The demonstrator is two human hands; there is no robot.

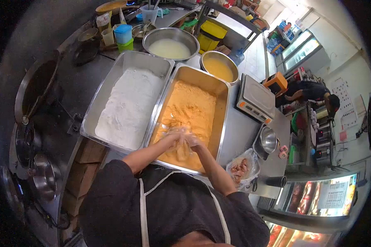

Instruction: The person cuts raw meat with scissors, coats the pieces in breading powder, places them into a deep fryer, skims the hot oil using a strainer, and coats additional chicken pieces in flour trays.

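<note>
A deep steel tray (225,119) holds orange seasoned flour (189,105). My left hand (175,135) and my right hand (191,140) are close together in its near half, both in clear plastic gloves. Their fingers are bent together low over the flour and partly blurred. A pale, flour-coated lump (182,153) shows at the fingers, its kind unclear. Against this tray's left side stands a second steel tray (90,119) of white flour (130,105).
Behind the trays are a steel bowl of cloudy liquid (169,48) and a bowl of yellow liquid (218,69). To the right are a scale (256,96), a bag of raw meat pieces (240,169) and a metal bowl (268,140). Another person (311,91) bends at a far counter.
</note>
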